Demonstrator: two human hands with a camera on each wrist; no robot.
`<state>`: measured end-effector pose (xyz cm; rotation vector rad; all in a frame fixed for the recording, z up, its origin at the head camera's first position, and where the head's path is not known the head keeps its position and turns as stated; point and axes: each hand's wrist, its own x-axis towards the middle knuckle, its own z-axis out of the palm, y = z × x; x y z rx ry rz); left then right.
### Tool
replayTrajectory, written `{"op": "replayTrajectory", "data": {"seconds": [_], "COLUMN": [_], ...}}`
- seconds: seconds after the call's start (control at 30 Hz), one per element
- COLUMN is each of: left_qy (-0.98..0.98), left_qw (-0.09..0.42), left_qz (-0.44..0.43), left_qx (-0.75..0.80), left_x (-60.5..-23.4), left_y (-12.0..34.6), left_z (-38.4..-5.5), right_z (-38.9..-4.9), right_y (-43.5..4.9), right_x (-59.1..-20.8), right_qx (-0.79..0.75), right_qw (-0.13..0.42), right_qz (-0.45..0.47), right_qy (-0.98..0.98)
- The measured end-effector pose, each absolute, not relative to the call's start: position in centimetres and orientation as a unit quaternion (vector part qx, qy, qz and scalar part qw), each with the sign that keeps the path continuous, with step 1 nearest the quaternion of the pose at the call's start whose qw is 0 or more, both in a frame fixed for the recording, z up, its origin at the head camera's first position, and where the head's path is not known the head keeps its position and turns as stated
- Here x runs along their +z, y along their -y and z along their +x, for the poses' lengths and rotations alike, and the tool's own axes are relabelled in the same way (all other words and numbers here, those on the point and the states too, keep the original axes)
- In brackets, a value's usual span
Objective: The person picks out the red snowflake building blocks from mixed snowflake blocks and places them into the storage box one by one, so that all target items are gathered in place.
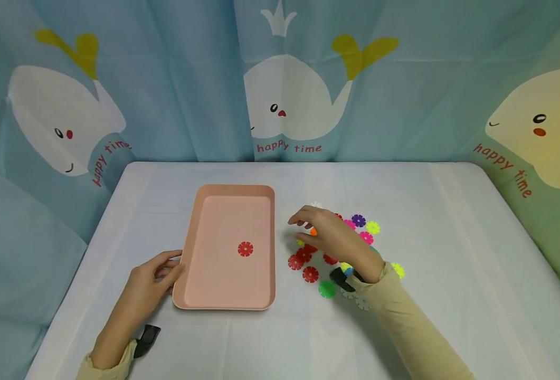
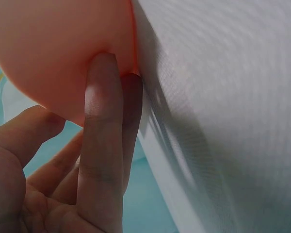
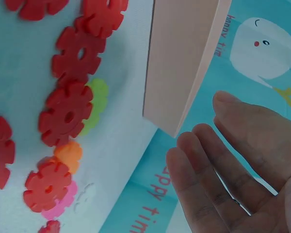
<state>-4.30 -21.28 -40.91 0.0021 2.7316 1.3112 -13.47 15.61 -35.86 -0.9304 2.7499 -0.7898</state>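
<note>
A pink rectangular tray (image 1: 227, 298) lies on the table, with one red notched disc (image 1: 245, 249) inside it. My left hand (image 1: 152, 275) holds the tray's left side. In the left wrist view, two fingers (image 2: 101, 97) lie against the outer wall and the thumb (image 2: 36, 128) is at the rim. To the right of the tray, my right hand (image 1: 329, 235) hovers over loose plastic notched discs, fingers loosely bent and nothing between them. Several red discs (image 3: 65, 114) show in the right wrist view, some overlapping. The hand and forearm hide part of the pile in the head view.
Green (image 1: 327, 289), purple (image 1: 358, 220) and yellow discs (image 1: 397, 270) lie around the right forearm, with pale discs (image 1: 362, 303) below it. A white cloth covers the table (image 1: 460, 253). Behind stands a blue curtain (image 1: 189, 105) with printed whales.
</note>
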Motion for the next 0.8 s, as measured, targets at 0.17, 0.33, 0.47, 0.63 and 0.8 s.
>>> {"op": "replayTrajectory", "data": {"seconds": [0.17,0.33,0.47,0.63,0.8], "left_qy": [-0.908,-0.907,-0.904,-0.904,-0.902], "left_qw": [0.043,0.047,0.055,0.057,0.055], "left_qz": [0.008,0.006,0.000,0.001,0.008], "left_qx": [0.416,0.418,0.425,0.424,0.428], "left_x": [-41.2,-41.3,-41.3,-41.4,-41.4], "left_y": [21.4,21.3,21.2,21.3,21.3], "left_z": [-4.3,-4.3,-4.3,-4.3,-4.1], "right_z": [-13.5,-13.6,-13.8,-14.1,-14.2], "right_y": [-16.1,-16.7,-17.4,-18.4,-19.2], "right_x": [-36.1,-36.4,-37.0,-37.8,-38.4], "right_qx": [-0.255,-0.258,-0.252,-0.253,-0.262], "right_qw": [0.069,0.081,0.087,0.088,0.089], "right_qz": [-0.298,-0.290,-0.283,-0.270,-0.263], "right_qy": [-0.917,-0.918,-0.921,-0.925,-0.924]}}
